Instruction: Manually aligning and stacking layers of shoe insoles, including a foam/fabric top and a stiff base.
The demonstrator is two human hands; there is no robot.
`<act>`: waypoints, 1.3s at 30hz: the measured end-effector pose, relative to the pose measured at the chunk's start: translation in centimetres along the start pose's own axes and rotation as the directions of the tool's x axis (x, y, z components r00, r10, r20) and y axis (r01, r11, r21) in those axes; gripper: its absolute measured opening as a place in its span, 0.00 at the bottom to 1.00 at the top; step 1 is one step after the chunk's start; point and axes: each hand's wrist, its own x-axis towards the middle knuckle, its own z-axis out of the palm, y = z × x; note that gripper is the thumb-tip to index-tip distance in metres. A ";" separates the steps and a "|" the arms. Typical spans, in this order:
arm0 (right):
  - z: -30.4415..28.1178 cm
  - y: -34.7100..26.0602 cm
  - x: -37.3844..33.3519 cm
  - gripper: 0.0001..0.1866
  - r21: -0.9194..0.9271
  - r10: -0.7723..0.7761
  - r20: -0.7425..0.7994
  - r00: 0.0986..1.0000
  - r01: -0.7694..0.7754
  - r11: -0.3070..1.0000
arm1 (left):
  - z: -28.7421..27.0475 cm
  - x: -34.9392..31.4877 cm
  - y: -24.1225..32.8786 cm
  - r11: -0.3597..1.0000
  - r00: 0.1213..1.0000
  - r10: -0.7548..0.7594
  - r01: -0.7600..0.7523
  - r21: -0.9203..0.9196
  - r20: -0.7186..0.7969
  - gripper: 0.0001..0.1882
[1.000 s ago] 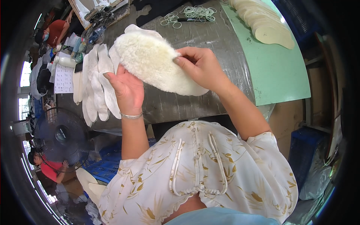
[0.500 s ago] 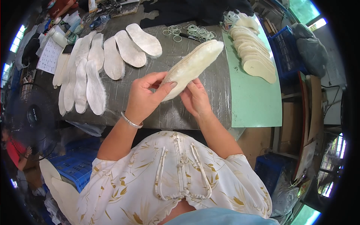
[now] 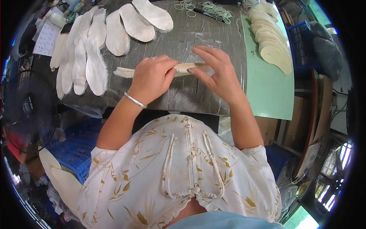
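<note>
A pair of fleecy cream insoles [image 3: 183, 70], pressed together and turned edge-on, lies crosswise just above the table [image 3: 190, 97]. My left hand [image 3: 154, 77] is closed around the middle of them, and one fluffy end sticks out to its left. Over the other end is my right hand [image 3: 220, 75], its fingers stretched out and spread from the thumb. The thumb tip is at the insoles' near edge; whether it touches cannot be made out. Farther left, several white fleece insoles [image 3: 97, 66] lie overlapping on the table.
A fanned row of cream insoles [image 3: 275, 59] rests on a green mat [image 3: 268, 103] at right. Pale green rubber bands [image 3: 216, 10] and a dark pen [image 3: 209, 16] lie at the far side. A fan [image 3: 28, 105] stands left, above a blue crate [image 3: 74, 154].
The insoles have swung from pointing up and away to lying level, edge-on. My left hand has shifted its grip onto their middle. My right hand has opened and moved right.
</note>
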 end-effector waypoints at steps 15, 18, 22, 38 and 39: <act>3.6 0.6 -1.3 0.07 0.218 0.274 0.250 0.929 -0.330 0.919 | 2.7 -5.1 -6.1 0.989 0.994 -0.109 0.106 -0.107 -0.023 0.14; 4.2 0.1 -0.5 0.12 0.023 0.046 0.191 0.981 -0.051 0.998 | 2.9 -5.2 -6.3 0.986 0.995 -0.094 0.089 -0.140 -0.030 0.14; 5.8 -0.6 0.3 0.11 -0.074 -0.038 0.290 0.956 0.062 0.995 | 3.0 -5.0 -6.4 0.981 0.994 -0.095 0.085 -0.175 -0.050 0.15; 7.7 -1.5 1.9 0.14 -0.128 -0.053 0.339 0.939 0.102 0.986 | 2.0 -6.7 -8.4 0.980 0.991 -0.134 0.128 -0.151 -0.028 0.16; 8.1 -1.5 1.9 0.13 -0.136 -0.061 0.348 0.936 0.114 0.984 | 1.9 -6.7 -8.4 0.977 0.990 -0.138 0.132 -0.166 -0.025 0.16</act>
